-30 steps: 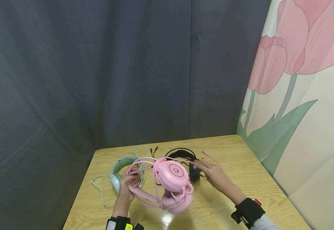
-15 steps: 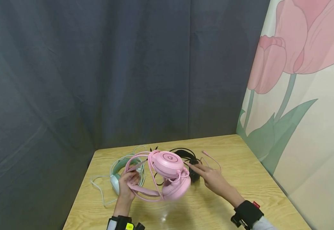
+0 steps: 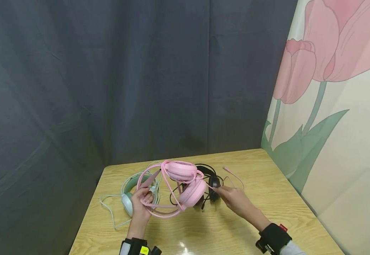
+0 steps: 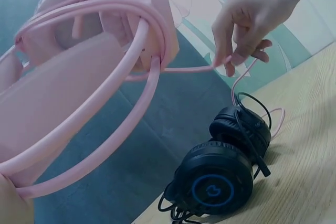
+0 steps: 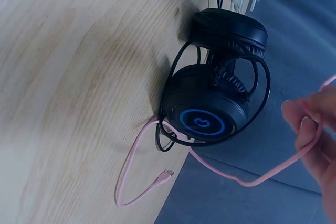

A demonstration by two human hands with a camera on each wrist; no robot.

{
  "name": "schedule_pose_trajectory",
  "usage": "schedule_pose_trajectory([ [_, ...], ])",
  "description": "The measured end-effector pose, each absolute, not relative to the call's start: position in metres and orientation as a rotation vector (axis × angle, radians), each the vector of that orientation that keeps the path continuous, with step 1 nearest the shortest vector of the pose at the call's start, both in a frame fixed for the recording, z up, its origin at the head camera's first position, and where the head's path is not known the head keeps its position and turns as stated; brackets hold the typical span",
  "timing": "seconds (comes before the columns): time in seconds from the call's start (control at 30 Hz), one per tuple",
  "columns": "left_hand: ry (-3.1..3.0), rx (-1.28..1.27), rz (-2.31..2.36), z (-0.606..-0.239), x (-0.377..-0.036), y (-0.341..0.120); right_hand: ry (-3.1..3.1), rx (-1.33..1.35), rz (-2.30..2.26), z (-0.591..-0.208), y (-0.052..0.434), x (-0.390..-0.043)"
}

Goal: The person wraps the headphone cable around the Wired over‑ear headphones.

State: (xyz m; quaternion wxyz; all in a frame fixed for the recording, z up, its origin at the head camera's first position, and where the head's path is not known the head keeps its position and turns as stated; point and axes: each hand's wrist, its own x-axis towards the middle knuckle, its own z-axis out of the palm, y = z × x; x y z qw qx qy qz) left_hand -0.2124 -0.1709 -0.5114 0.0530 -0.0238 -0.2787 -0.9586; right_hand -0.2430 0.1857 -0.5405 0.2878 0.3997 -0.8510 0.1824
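Pink headphones (image 3: 181,170) are held up over the table, ear cups toward the right. My left hand (image 3: 141,207) grips their headband, with turns of pink cable running alongside it. My right hand (image 3: 238,202) pinches the pink cable (image 5: 273,171) between thumb and fingers. From those fingers the cable runs down past the black headphones (image 5: 205,103) to a USB plug (image 5: 166,177) on the table. In the left wrist view a stretch of cable is drawn between the pink ear cups and the right hand (image 4: 247,30).
Green-and-white headphones (image 3: 127,203) lie on the wooden table (image 3: 236,235) behind the left hand, their white cable looping leftward. The black headphones lie beyond the pink pair with their black cable around them. A dark curtain (image 3: 159,88) hangs behind; a tulip-painted wall (image 3: 347,170) stands right.
The pink headphones have tilted in the left hand, their ear cups turning upward and slightly left. My right hand's fingers, straighter half a second ago, now pinch the cable.
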Motion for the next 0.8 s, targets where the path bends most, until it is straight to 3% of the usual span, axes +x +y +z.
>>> schedule_pose_trajectory([
  [0.43,-0.759,0.349,-2.887,-0.503,-0.218,-0.166,-2.618,1.098,0.297,-0.543,0.185,-0.234],
  [0.8,-0.917,0.480,-2.694,-0.506,-0.219,-0.159,-2.430,1.282,0.359,-0.545,0.166,-0.222],
])
